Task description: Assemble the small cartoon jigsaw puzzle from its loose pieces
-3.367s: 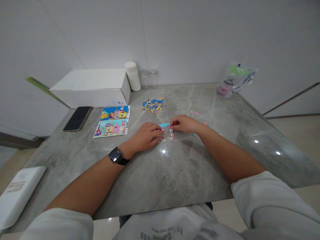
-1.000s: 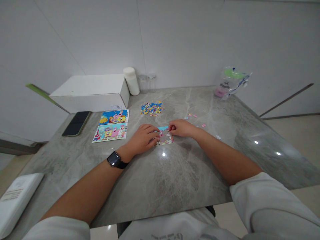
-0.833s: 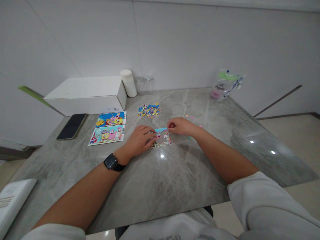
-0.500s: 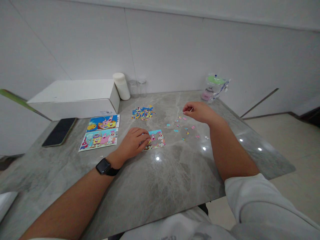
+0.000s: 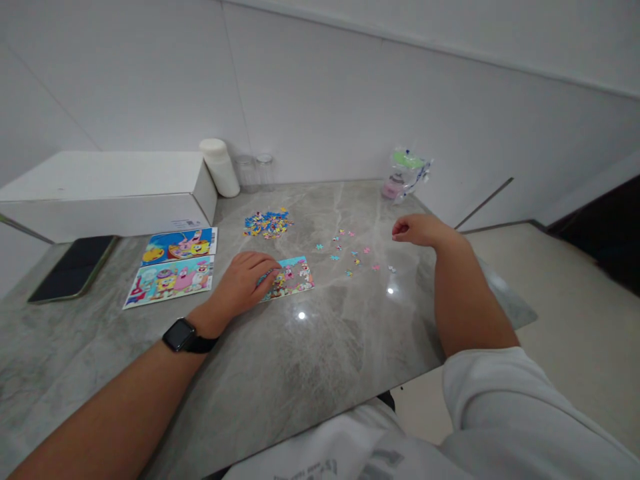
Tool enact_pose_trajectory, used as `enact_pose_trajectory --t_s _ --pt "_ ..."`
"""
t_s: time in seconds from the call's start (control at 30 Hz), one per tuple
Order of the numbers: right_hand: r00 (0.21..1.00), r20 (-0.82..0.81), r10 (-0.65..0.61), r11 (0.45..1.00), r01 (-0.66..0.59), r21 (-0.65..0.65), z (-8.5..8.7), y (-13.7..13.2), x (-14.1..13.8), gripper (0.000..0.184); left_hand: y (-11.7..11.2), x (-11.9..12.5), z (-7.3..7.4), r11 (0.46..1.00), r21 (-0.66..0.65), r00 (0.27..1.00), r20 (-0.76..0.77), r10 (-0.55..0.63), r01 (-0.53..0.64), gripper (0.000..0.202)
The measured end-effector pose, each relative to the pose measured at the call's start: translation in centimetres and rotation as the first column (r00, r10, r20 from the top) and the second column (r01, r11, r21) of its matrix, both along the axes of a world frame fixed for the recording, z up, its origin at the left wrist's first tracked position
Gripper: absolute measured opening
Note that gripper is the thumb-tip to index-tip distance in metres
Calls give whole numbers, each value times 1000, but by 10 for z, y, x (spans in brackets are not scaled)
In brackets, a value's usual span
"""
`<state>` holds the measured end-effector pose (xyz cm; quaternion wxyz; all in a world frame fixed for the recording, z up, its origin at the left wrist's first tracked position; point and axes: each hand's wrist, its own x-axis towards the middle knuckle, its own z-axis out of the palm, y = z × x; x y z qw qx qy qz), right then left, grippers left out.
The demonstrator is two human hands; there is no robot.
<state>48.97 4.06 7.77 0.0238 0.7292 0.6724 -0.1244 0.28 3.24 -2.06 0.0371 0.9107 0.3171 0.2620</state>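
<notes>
My left hand point(image 5: 243, 283) lies flat with spread fingers on the left part of a small, partly assembled cartoon puzzle point(image 5: 294, 276) on the grey marble table point(image 5: 325, 347). A black watch sits on that wrist. My right hand point(image 5: 417, 230) hovers above the table's right side, fingers curled in a loose pinch; what it holds, if anything, is too small to make out. Several loose pink and blue puzzle pieces point(image 5: 350, 252) lie between the puzzle and that hand. A heap of colourful pieces point(image 5: 267, 223) sits farther back.
Two cartoon picture cards point(image 5: 173, 263) lie left of the puzzle, a dark phone point(image 5: 75, 267) beyond them. A long white box point(image 5: 105, 190), a white cylinder point(image 5: 219, 167) and two clear jars point(image 5: 255, 171) stand at the back. A plastic bag point(image 5: 405, 172) sits back right.
My right hand left the puzzle and moved right and up over the loose pieces. The view swung to the right. My left hand stayed on the puzzle.
</notes>
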Motion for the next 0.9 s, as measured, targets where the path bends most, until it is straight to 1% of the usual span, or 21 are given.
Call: enact_pose_trajectory --t_s 0.1,0.2,0.3,0.43,0.57,0.67,0.73,0.83,0.9 --pt "1000 23 -14 994 16 -110 -19 -14 9 19 1 -1 -1 1000 -12 1000 9 -12 12 31" --pt "1000 3 1 978 0 -211 -39 -27 10 17 1 -1 0 1000 -17 1000 10 -13 13 31" --pt "1000 -15 1 971 -4 -240 -53 -35 5 17 0 -1 1 1000 -18 1000 6 -20 20 32" --pt "1000 13 16 970 -12 -241 -60 -38 -8 18 -1 -1 2 1000 -12 1000 0 -24 24 34" --pt "996 57 72 967 -56 -248 -59 -36 -19 14 -1 -1 2 1000 -8 1000 5 -28 28 34" --pt "992 64 105 963 -85 -257 -52 -29 -26 11 -1 -1 2 1000 -10 1000 13 -22 22 34" --pt "991 64 120 966 -101 -236 -44 -21 -31 13 -1 -1 3 1000 -11 1000 22 -8 9 34" --pt "986 67 151 978 -139 -158 -29 -6 -42 21 -1 -1 4 1000 -14 999 32 11 -11 33" --pt "983 37 182 978 -177 -111 -18 5 -54 23 -1 -2 4 1000 -9 999 38 25 -25 33"
